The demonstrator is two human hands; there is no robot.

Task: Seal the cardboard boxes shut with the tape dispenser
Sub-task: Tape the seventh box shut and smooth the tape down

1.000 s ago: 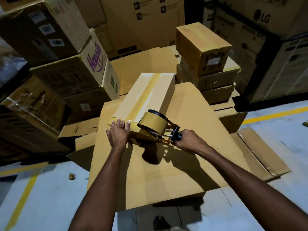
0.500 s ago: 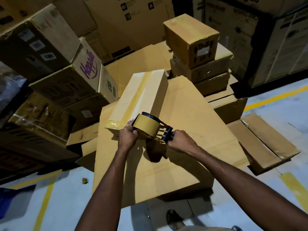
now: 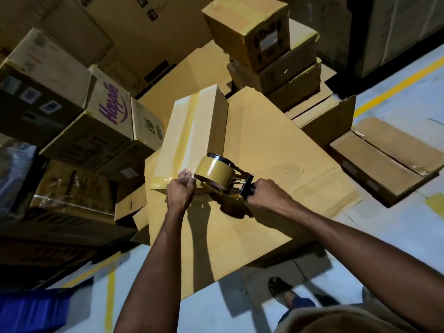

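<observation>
The right hand [image 3: 266,197] grips the tape dispenser [image 3: 216,173] at the near end of the box [image 3: 192,131]. The left hand [image 3: 180,191] holds that end.

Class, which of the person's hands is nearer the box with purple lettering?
Left. The left hand grips the taped box, below-right of the purple-lettered box; the right hand holds the tape dispenser farther right.
</observation>
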